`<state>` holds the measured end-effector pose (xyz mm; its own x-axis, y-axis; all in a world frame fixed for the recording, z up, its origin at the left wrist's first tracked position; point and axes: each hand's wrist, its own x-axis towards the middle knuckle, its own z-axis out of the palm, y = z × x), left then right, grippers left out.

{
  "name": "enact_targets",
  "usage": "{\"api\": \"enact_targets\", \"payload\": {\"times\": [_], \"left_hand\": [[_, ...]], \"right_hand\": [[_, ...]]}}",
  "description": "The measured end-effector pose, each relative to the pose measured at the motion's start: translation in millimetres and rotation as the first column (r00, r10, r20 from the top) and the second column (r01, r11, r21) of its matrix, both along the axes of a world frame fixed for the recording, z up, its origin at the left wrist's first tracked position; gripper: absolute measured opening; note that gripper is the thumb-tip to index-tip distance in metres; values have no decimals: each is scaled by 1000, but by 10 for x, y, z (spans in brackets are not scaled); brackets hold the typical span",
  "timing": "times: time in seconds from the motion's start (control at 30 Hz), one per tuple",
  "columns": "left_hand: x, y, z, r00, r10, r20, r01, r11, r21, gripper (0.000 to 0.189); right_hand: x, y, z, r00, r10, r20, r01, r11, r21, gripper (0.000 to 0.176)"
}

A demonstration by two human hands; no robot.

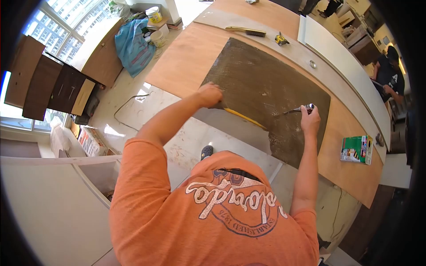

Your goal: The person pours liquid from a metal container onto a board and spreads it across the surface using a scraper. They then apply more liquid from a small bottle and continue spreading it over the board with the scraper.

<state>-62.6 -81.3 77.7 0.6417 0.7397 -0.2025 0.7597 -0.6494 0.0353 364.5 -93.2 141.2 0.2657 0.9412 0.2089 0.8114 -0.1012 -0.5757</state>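
Note:
A large dark brown sheet (266,75) lies on the wooden board, with scuffed pale marks on its surface. My left hand (210,95) is closed at its near left edge, the fingers curled under; what they grip is hidden. A thin yellow strip (246,118) runs from beside that hand along the sheet's near edge, above a grey area. My right hand (310,119) is wrapped round a slim dark hand tool (293,111) with a shiny rounded end. Its narrow tip points left, close over the sheet near some light marks.
Beyond the sheet lie a wood-handled brush (246,31), a yellow tape measure (280,39) and a metal ring (313,64). A green box (356,150) stands at the right. Another person (390,77) is at the far right. Buckets (154,14) and a blue bag (134,46) sit at left.

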Motion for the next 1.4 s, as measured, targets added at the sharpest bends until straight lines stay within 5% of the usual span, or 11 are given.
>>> {"api": "enact_targets", "payload": {"times": [0.33,0.43,0.83,1.17,1.23,1.4], "left_hand": [[-1160,-574,140,954,230,190,-222,973,-60,38],[-1033,-484,122,940,164,299,-192,979,66,37],[-1022,-1112,125,917,379,124,-370,925,-91,36],[-560,-1309,272,724,489,486,-597,798,87,35],[-279,-1370,160,665,455,593,-655,737,169,33],[170,-1874,-622,746,451,490,-632,711,308,37]], "right_hand": [[-126,44,68,1000,4,25,-3,1000,-17,36],[-124,56,49,1000,9,14,-9,1000,-12,36],[-10,116,-20,1000,26,6,-26,999,-28,38],[24,107,17,998,60,-22,-61,998,-15,34],[31,117,14,997,64,-31,-65,998,-20,34],[138,150,-64,997,73,-19,-73,997,4,36]]}}
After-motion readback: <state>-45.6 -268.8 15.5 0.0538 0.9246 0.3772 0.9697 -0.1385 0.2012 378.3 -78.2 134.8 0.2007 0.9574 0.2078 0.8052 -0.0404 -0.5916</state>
